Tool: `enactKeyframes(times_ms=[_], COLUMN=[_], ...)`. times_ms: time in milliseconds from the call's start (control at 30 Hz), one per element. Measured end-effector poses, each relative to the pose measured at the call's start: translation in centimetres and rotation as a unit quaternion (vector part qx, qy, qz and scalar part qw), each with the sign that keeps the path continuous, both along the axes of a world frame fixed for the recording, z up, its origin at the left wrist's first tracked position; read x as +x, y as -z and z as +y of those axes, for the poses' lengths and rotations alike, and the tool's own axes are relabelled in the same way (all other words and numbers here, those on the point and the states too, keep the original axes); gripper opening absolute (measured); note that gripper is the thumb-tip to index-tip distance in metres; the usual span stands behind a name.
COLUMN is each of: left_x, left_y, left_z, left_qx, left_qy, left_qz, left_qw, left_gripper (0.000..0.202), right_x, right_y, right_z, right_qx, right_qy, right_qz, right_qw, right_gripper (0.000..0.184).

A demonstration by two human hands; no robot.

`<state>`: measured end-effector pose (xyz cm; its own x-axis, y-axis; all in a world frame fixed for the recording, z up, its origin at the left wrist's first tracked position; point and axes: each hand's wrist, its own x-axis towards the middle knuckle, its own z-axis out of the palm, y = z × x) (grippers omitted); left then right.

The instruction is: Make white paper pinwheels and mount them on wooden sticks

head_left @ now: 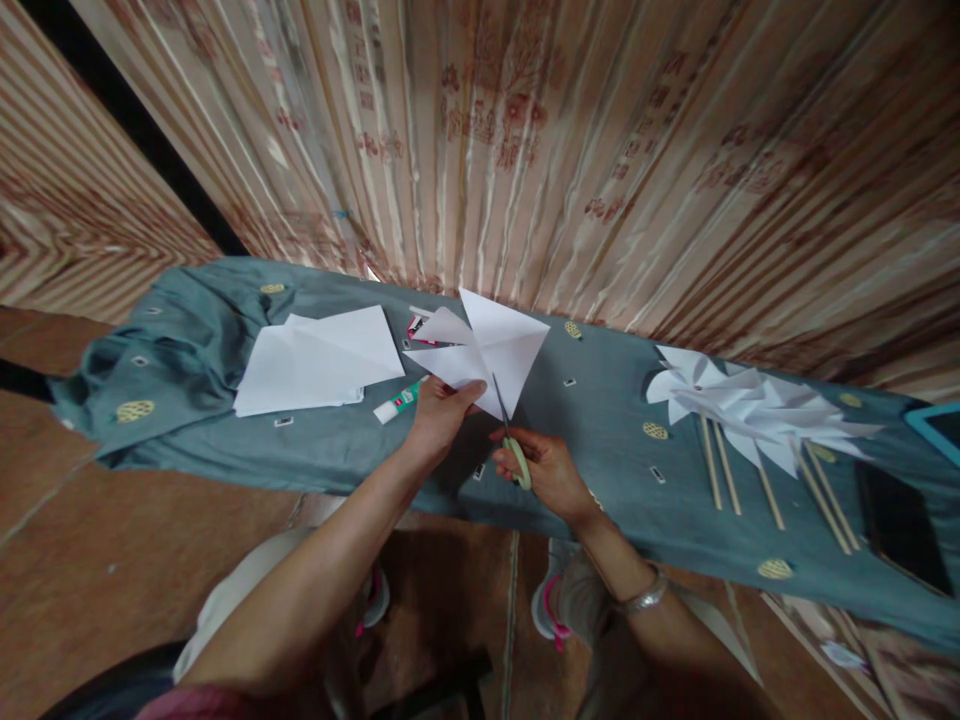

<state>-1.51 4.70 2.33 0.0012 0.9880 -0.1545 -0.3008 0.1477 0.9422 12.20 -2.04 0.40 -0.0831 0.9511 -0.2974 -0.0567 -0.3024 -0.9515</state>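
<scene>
My left hand pinches the near left part of a white paper sheet, thumb on top. Cuts split the sheet into flaps on its left side. In my right hand is a pair of scissors with light green handles, its blades at the paper's near corner, pointing away from me toward the middle. A green and white glue stick lies just left of my left hand. Behind the paper, partly covered by it, is a small red and white item I cannot make out.
A stack of white paper lies to the left on the teal cloth. Several white paper pinwheels on wooden sticks are piled at the right. Beyond them lie a dark flat device and a blue-edged object. A patterned curtain hangs behind.
</scene>
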Motion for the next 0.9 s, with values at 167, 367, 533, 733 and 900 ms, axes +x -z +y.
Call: enactKeyframes(times_ms=[167, 367, 533, 733, 900], left_x=[0.0, 0.08, 0.08, 0.03, 0.02], left_y=[0.26, 0.08, -0.05, -0.09, -0.12], left_z=[-0.32, -0.43, -0.39, -0.39, -0.39], left_qx=[0.008, 0.006, 0.005, 0.009, -0.001], left_qy=[0.01, 0.002, 0.002, 0.0, 0.0], left_qz=[0.009, 0.025, 0.027, 0.017, 0.021], left_qw=[1.0, 1.0, 1.0, 1.0, 1.0], left_gripper=[0.019, 0.018, 0.018, 0.019, 0.018], right_x=[0.18, 0.34, 0.28, 0.13, 0.1], right_y=[-0.26, -0.46, -0.29, -0.25, -0.13], right_z=[-0.01, -0.08, -0.04, -0.02, 0.0], right_qx=[0.004, 0.012, 0.008, 0.003, 0.0], right_qy=[-0.003, -0.017, -0.012, -0.002, 0.001], right_qz=[-0.006, -0.011, -0.009, -0.002, -0.001], right_qw=[1.0, 1.0, 1.0, 1.0, 1.0], right_gripper=[0.041, 0.041, 0.043, 0.042, 0.041])
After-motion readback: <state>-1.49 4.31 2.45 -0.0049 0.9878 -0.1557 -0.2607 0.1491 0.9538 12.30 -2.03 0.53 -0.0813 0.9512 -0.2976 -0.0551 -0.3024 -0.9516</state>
